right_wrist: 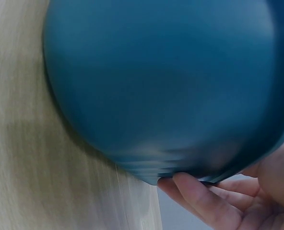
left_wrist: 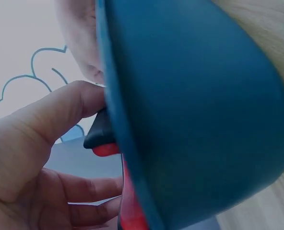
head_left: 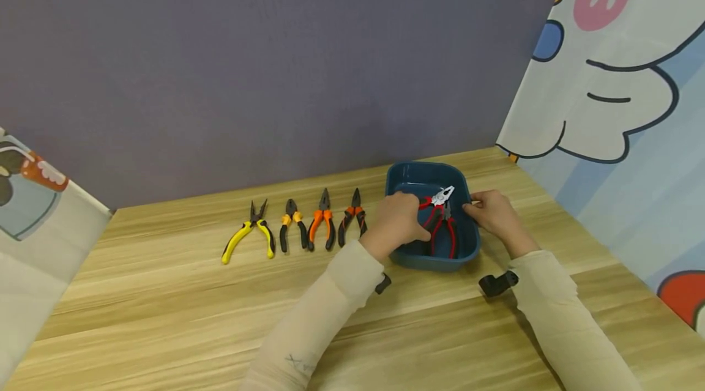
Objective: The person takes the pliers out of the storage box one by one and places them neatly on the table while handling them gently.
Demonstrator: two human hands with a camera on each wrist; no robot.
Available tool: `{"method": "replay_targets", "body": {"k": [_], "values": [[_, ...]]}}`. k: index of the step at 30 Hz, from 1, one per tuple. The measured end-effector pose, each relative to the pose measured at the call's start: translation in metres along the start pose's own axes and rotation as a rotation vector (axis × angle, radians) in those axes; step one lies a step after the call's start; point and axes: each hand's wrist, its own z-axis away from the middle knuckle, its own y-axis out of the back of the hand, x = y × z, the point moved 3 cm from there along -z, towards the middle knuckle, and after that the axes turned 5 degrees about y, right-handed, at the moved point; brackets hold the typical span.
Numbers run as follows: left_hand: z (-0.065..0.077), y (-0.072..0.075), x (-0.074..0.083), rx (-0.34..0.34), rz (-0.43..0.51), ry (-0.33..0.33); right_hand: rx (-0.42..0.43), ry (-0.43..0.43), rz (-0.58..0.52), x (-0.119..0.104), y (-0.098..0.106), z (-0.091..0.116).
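Note:
A dark blue plastic bin (head_left: pixel 435 264) stands on the table. My left hand (head_left: pixel 398 219) reaches over its left side and holds silver-headed pliers (head_left: pixel 442 196) by their red handles. In the left wrist view the thumb (left_wrist: pixel 79 98) lies at a black-and-red handle end (left_wrist: pixel 102 136), beside the bin's rim. Another pair of pliers, red-handled with a dark head (head_left: pixel 448 213), lies inside the bin, partly behind the silver-headed one. At the right rim, my right hand (head_left: pixel 497 216) pinches the bin's wall; its fingers (right_wrist: pixel 204 199) touch the outside in the right wrist view.
Left of the bin, several pliers lie in a row: yellow-handled (head_left: pixel 237 241), yellow-and-black (head_left: pixel 292 223), orange-and-black (head_left: pixel 322 219) and black-and-orange (head_left: pixel 355 213). A grey panel (head_left: pixel 248 73) rises behind the wooden table (head_left: pixel 165 311). Cartoon-printed sheets (head_left: pixel 617 97) border both sides.

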Motion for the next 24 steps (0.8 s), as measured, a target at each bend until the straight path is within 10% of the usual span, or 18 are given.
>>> {"method": "replay_targets", "body": {"k": [24], "values": [[0.034, 0.021, -0.037, 0.04, 0.15, -0.054, 0.005, 0.006, 0.022, 0.001, -0.001, -0.001]]}}
